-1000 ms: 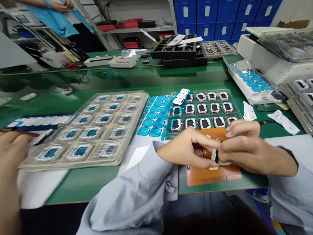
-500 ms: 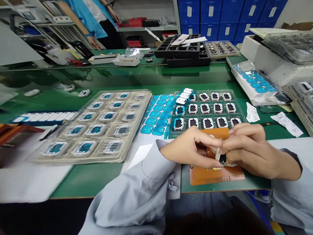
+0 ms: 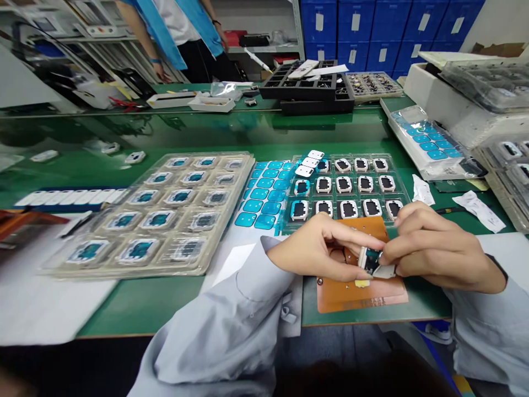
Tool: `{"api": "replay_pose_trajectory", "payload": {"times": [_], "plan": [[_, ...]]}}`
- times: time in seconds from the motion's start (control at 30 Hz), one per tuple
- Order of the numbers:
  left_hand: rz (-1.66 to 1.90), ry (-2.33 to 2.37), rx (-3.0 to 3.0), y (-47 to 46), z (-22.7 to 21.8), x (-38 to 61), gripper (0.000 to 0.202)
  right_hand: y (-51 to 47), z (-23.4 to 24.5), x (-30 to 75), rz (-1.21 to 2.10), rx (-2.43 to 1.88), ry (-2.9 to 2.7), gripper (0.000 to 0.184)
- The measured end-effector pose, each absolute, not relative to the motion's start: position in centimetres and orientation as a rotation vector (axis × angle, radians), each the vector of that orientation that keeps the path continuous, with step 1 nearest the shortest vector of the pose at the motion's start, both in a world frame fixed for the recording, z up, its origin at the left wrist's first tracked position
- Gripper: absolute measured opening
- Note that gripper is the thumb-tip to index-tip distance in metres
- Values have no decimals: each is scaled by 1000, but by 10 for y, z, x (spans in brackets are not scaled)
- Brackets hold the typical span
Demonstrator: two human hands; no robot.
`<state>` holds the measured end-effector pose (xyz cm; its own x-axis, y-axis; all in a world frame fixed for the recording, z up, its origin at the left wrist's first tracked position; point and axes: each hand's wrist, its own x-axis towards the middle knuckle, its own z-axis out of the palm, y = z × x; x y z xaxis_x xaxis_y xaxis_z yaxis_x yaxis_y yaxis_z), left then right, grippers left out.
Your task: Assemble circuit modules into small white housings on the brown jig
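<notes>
The left hand (image 3: 322, 248) and the right hand (image 3: 430, 249) met at about 5 o'clock in the view, above an orange fixture board (image 3: 351, 298) lying at the near edge of the green bench mat (image 3: 157, 300). Between them was a small white-framed part (image 3: 367, 260), tilted and seemingly lifted just off the board. The left thumb and forefinger were pinched shut on its left side. The right fingertips were closed tight at its right edge, where a pale grey tab (image 3: 387, 271) stuck out toward 4 o'clock; whether they gripped that tab or the frame itself could not be told. By the look of it, this piece was midway through handling and the batch well under way. The clear tray (image 3: 354, 174) at 12 o'clock from the hands had its visible pockets filled with like parts, and three white pieces (image 3: 308, 162) lay loose at its 10 o'clock corner. A sheet of blue pads (image 3: 264, 193) lay at its 9 o'clock side, and farther that way a stack of blister trays (image 3: 136, 269) held blue-centred parts. The hands hid the part's underside, much of the board and part of the tray's near row. A co-worker (image 3: 182, 27) at 11 o'clock was cut off by the top edge.
</notes>
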<state>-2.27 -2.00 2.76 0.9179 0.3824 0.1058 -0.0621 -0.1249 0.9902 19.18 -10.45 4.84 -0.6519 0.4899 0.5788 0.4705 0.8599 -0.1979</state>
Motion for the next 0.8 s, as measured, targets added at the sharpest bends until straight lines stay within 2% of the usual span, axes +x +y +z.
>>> {"api": "replay_pose_trajectory", "payload": {"times": [0.4, 0.8], "plan": [[463, 220, 1789, -20, 26, -22, 41, -95, 43, 196, 360, -537, -2240, 28], [520, 217, 1871, -15, 24, -26, 37, -82, 35, 209, 696, -430, -1861, 25]]}}
